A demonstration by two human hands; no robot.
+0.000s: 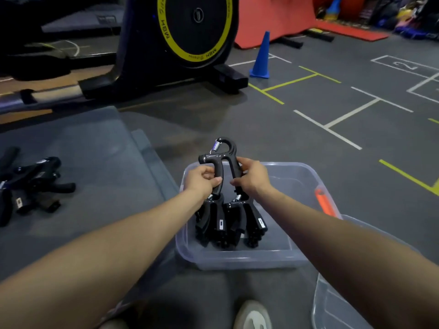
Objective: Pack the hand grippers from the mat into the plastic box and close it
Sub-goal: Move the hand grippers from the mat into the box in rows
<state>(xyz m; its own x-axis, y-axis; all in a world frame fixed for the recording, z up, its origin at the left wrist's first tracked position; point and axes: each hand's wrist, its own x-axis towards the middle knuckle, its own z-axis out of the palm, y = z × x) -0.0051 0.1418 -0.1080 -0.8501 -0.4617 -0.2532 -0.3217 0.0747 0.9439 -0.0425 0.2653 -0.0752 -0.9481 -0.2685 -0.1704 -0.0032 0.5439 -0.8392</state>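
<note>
Clear plastic box [306, 176] holds black hand grippers [229, 222] standing together

"mbh" in black on yellow ring of exercise bike flywheel [197, 27]; white "2" painted in floor grid square [405, 65]; gripper labels unreadable.

Grey floor [308, 138] (line-marked) bears mat [95, 162], plastic box [237, 258], blue cone [261, 58].

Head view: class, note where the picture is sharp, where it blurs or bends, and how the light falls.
Head view: dim, even light; sharpest on the gripper held by the left hand and right hand; the mat pile is soft and dark; floor lines bow at the wide-angle edges; the box shows faint sheen.
</note>
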